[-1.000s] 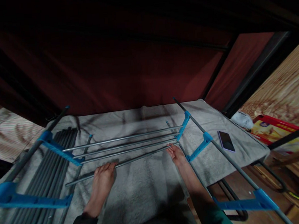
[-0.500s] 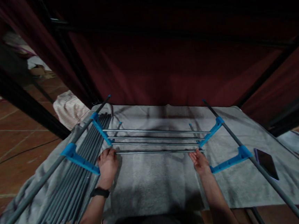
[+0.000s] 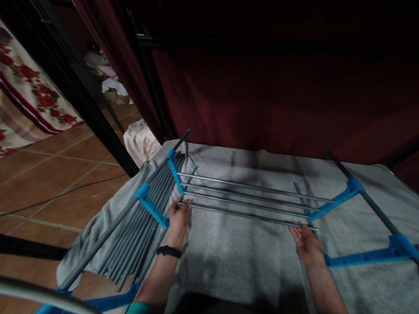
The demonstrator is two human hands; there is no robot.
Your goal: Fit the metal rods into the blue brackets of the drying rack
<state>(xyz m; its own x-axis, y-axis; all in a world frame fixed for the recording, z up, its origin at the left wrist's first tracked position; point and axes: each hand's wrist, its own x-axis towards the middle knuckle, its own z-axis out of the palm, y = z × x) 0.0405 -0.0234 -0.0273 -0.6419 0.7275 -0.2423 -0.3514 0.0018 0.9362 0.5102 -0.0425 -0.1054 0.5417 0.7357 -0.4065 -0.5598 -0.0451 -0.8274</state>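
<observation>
A thin grey metal rod (image 3: 247, 215) lies across a grey towel (image 3: 240, 262), nearest me among several parallel rods joining two blue plastic brackets. My left hand (image 3: 178, 216) pinches the rod's left end beside the left blue bracket (image 3: 175, 172); a black band is on that wrist. My right hand (image 3: 305, 241) has its fingers curled under the rod's right end, close to the right blue bracket (image 3: 332, 200).
A bundle of grey rods (image 3: 139, 231) lies along the towel's left edge under a long grey tube with blue brackets (image 3: 151, 206). Another grey tube with a blue bracket (image 3: 372, 257) runs down the right. Dark red fabric hangs behind. Tiled floor and a floral cloth (image 3: 2, 101) lie left.
The view has swung left. Both hands shifted the near rod from slanting to level with the others, its left end now at the left blue bracket.
</observation>
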